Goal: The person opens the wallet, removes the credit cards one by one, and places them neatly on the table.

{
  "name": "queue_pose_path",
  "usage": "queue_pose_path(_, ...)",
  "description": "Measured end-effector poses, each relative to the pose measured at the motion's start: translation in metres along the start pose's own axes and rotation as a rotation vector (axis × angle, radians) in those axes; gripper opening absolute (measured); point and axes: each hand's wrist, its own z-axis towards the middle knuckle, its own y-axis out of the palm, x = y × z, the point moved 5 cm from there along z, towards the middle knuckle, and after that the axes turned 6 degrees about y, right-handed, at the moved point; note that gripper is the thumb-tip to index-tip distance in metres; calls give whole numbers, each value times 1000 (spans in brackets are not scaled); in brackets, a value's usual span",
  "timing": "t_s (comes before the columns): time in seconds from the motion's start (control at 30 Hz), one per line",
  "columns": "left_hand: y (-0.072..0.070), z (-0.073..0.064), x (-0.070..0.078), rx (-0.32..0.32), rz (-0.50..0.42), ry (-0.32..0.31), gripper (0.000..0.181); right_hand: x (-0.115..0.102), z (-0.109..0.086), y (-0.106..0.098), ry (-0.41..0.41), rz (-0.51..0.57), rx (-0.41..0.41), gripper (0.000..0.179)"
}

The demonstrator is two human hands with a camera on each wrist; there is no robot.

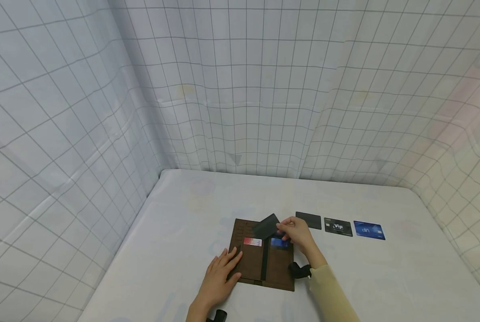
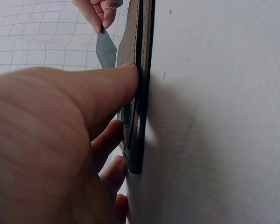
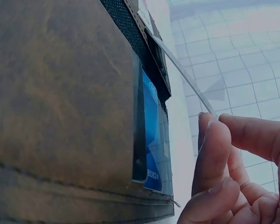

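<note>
A brown wallet lies spread on the white table, with a dark elastic band down its middle. My right hand pinches a dark card by one corner between thumb and fingers, tilted above the wallet's upper part. In the right wrist view the card appears edge-on, its far end near the wallet's middle. My left hand rests on the wallet's left edge, fingers extended and thumb on the near side. A red-and-white card and a blue card sit in the wallet's pockets.
Right of the wallet, a plain dark card, a black Vip card and a blue card with a chip lie in a row on the table. White grid-patterned curtains hang behind and at both sides.
</note>
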Motion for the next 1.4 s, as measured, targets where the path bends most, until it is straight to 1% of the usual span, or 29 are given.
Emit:
queue_pose_path(0.2, -1, 1, 0, 7, -8, 14, 50, 1, -1, -1, -4, -2, 6, 16)
queue_pose_path(0.47, 0, 0, -1, -13, -3, -2, 51, 1, -2, -3, -11, 25, 14, 17)
queue_pose_path(0.67, 1, 0, -2, -10, -1, 1, 51, 3, -2, -4, -5, 32, 20, 16)
queue_pose_path(0.83, 2, 0, -3, -11, 5, -5, 51, 3, -1, -5, -17, 43, 23, 17)
queue_pose_path(1.1, 1, 0, -1, -13, 4, -4, 52, 0, -4, -11, -22, 63, 34, 18)
queue_pose_path(1.23, -1, 0, 1, -13, -1, 2, 51, -2, -5, -14, -16, 69, 42, 18)
queue_pose_path(1.4, -2, 0, 1, 9, 1, 23, 50, 1, -4, -19, -15, 63, 59, 19)
